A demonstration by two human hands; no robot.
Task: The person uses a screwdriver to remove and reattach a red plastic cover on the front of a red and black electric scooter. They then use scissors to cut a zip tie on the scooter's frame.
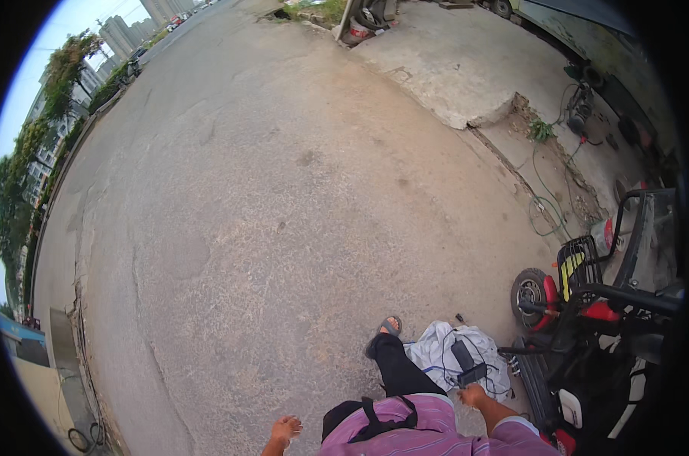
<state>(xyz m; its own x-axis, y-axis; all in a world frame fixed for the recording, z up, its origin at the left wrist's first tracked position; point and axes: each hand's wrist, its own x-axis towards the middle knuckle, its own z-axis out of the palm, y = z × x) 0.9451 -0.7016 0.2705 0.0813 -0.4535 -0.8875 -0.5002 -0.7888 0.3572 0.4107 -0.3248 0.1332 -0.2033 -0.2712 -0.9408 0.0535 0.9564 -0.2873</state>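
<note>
My left hand (286, 429) hangs at the lower edge beside my pink striped shirt, its fingers loosely apart with nothing in them. On my right side, my right hand (472, 394) is lowered with its fingers curled, and whatever they may hold is too small to make out. Just beyond its fingers lies a black box-shaped device (472, 375) with cables. A second dark box (462, 354) rests close by, among thin black cords. Both lie on a crumpled white sack (436, 343) spread on the ground next to my sandalled foot (391, 327).
A red and black three-wheeled vehicle (538, 298) stands close on my right, its bars and basket reaching toward the sack. Past it, a green hose (546, 216) loops over the broken concrete edge (504, 106). Grey road (268, 228) stretches ahead, with a kerb and trees far left.
</note>
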